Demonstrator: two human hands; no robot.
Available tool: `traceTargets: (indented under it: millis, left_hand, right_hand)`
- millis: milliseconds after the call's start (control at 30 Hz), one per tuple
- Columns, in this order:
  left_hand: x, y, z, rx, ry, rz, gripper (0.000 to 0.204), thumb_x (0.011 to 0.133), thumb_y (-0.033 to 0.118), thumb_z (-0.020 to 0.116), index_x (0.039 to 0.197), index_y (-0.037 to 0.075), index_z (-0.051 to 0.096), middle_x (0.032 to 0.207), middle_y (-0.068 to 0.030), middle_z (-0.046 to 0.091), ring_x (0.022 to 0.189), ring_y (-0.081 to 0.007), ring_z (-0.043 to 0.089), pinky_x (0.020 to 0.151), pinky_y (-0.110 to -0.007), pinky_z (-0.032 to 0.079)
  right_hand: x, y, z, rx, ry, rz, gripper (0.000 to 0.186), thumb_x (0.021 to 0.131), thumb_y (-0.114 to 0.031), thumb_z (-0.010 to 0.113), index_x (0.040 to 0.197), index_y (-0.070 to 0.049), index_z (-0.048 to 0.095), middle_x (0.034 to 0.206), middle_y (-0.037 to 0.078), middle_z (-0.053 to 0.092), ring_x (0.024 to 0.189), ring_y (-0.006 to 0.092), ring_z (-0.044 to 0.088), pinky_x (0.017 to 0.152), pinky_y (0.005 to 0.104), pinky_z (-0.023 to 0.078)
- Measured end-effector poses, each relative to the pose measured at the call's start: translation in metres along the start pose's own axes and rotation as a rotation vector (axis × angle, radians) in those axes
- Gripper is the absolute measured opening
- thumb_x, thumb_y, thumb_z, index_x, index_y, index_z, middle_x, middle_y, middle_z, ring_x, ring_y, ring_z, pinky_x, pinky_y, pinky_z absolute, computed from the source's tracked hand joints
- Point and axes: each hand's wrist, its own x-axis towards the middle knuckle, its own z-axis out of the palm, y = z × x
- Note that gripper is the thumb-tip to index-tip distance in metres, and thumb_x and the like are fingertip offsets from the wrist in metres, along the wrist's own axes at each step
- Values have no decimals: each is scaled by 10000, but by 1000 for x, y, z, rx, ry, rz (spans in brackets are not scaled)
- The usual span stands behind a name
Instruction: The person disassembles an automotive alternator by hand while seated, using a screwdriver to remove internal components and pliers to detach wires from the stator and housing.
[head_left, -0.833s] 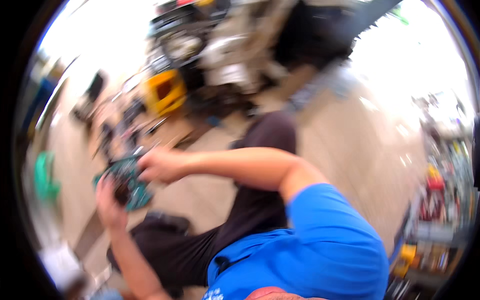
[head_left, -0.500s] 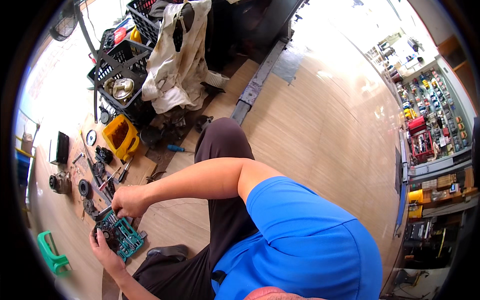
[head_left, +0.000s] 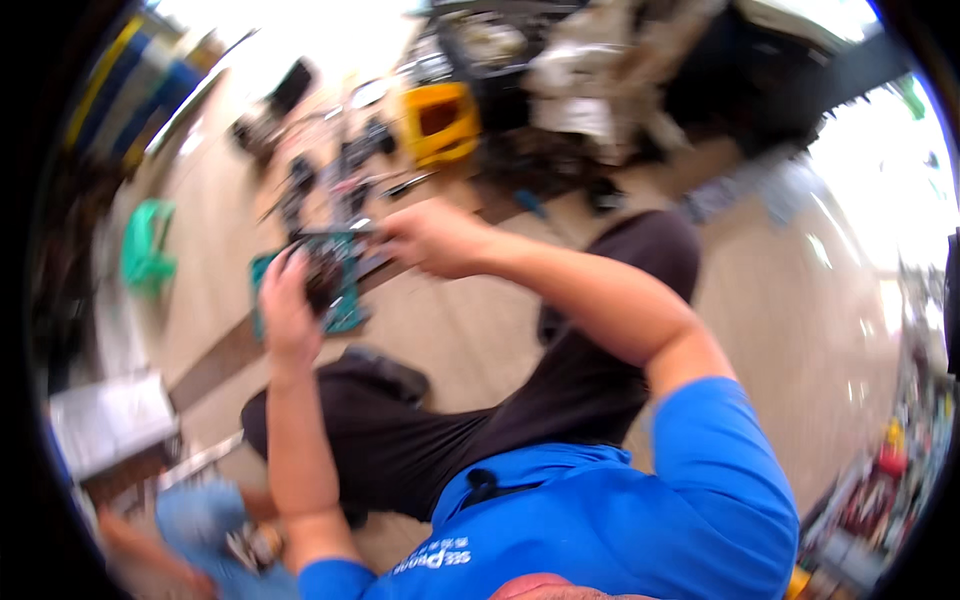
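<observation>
My left hand (head_left: 291,300) has its fingers around a dark round part (head_left: 322,272), probably metal, blurred, over a teal toolkit case (head_left: 342,312). My right hand (head_left: 432,235) is closed at the case's upper right corner, its fingertips on a small shiny item (head_left: 366,227) that is too smeared to name. Beyond the case, dark parts and long tools (head_left: 355,155) lie scattered on a board.
A yellow container (head_left: 440,122) and black crates (head_left: 480,55) draped with stained cloth (head_left: 590,80) stand beyond my knee. A green stool (head_left: 147,248) is at left. Another person in jeans (head_left: 195,525) is at lower left, beside a white box (head_left: 112,425). Shelving crowds the right edge.
The view has swung since half a second ago, bringing the other person into sight and blurring everything. My right hand has shifted beside the case's upper corner, a shiny item at its fingertips.
</observation>
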Motion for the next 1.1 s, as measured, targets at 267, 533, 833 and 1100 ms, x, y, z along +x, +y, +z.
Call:
traceTargets:
  millis: [267, 533, 833, 1100]
  left_hand:
    - [-14, 18, -15, -270, -125, -62, 248, 995, 304, 483, 1077, 101, 598, 929, -62, 698, 720, -151, 660, 483, -271, 444]
    - [-11, 10, -11, -336, 27, 153, 240, 1012, 281, 517, 1101, 62, 559, 955, -82, 684, 770, -169, 660, 573, -312, 499]
    - [-5, 12, -7, -201, 94, 256, 224, 1003, 214, 534, 1134, 33, 511, 948, -96, 680, 739, -145, 679, 526, -263, 522]
    - [-15, 11, 13, -129, -17, 180, 295, 990, 163, 557, 1210, -20, 487, 1042, -88, 650, 877, -139, 670, 716, -262, 557]
  right_hand:
    - [3, -4, 11, 11, 1, -15, 155, 924, -154, 625, 989, -16, 656, 660, 116, 613, 573, 181, 566, 581, 335, 475]
    - [-13, -19, 32, 230, -457, 155, 165, 973, -167, 573, 975, -14, 634, 575, 32, 554, 517, 101, 552, 510, 276, 452]
    - [-19, -29, 28, 560, -768, 203, 274, 985, -250, 569, 1067, 5, 628, 637, 29, 581, 566, 106, 565, 515, 286, 455]
    - [-8, -17, 16, 531, -356, 157, 373, 993, -271, 570, 1283, -37, 554, 1119, 38, 652, 980, 84, 590, 854, 258, 487]
